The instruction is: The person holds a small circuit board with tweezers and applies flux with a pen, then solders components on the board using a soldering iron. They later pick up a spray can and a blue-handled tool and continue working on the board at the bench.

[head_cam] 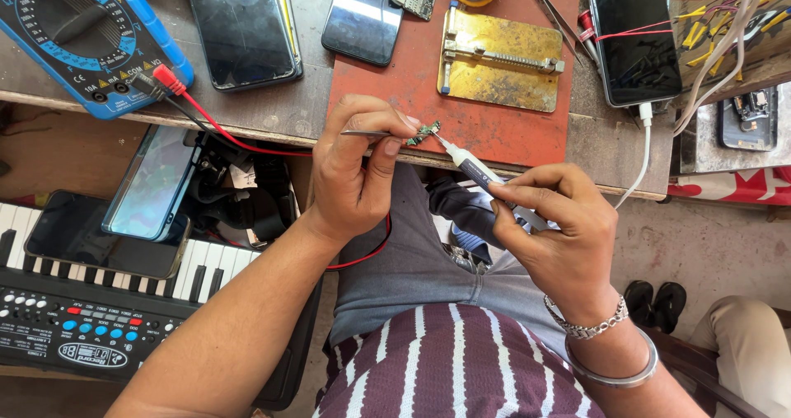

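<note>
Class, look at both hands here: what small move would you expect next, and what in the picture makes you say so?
Probably a slight push of the pen tool in the right hand to set its tip on the small green board. The left hand holds that board in tweezers over the red mat, and the tip sits right at the board's edge; whether it already touches cannot be told.

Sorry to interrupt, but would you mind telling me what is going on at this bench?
A seated person holds tweezers in the left hand, gripping a small green circuit board over the edge of a red mat. The right hand holds a pen-like tool with its tip at the board. A blue multimeter and several phones lie on the table.
</note>
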Motion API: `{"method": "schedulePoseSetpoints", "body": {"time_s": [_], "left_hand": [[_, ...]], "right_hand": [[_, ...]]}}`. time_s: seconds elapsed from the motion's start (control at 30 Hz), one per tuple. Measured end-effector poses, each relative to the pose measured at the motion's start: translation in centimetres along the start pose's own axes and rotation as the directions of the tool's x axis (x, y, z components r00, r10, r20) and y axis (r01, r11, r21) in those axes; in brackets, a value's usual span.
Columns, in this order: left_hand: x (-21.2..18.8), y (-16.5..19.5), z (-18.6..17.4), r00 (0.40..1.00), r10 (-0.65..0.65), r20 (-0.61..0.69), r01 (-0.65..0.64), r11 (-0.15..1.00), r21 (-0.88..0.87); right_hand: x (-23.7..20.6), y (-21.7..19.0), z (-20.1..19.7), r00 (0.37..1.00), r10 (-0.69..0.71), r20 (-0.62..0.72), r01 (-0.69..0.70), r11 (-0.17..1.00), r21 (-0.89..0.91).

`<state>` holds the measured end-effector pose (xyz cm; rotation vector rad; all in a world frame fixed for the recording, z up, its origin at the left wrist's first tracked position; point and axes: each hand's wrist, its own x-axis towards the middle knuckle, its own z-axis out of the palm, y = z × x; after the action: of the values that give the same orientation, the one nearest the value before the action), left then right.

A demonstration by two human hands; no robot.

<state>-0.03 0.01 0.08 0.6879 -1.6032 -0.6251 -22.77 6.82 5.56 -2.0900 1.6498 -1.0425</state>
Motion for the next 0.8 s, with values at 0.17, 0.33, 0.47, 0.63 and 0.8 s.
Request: {"method": "schedulePoseSetpoints", "body": {"time_s": [0.17,0.33,0.47,0.63,0.8], "left_hand": [[0.02,0.06,-0.03,1.000,0.000,0.000,0.000,1.000,0.007],[0.03,0.05,-0.01,1.000,0.006,-0.003,-0.006,1.000,0.007],[0.02,0.01,0.01,1.000,0.013,-0.003,-0.013,1.000,0.011],[0.02,0.00,0.03,1.000,0.007,0.000,-0.007,1.000,0.000],[0.04,-0.02,0.00,1.000,0.011,0.001,-0.011,1.000,0.016]], "right_hand": [[0.05,-0.11,-0.02,1.000,0.009,0.008,-0.009,1.000,-0.014],[0.08,-0.13,-0.14,1.000,0.014,0.007,-0.014,1.000,-0.006],[0.12,-0.11,-0.23,1.000,-0.019,0.004,0.019,1.000,-0.005],[0.19,-0.16,-0.26,1.000,0.012,0.008,-0.012,1.000,-0.005],[0.15,-0.14,-0.34,1.000,-0.002,0.011,0.002,1.000,-0.006]]}}
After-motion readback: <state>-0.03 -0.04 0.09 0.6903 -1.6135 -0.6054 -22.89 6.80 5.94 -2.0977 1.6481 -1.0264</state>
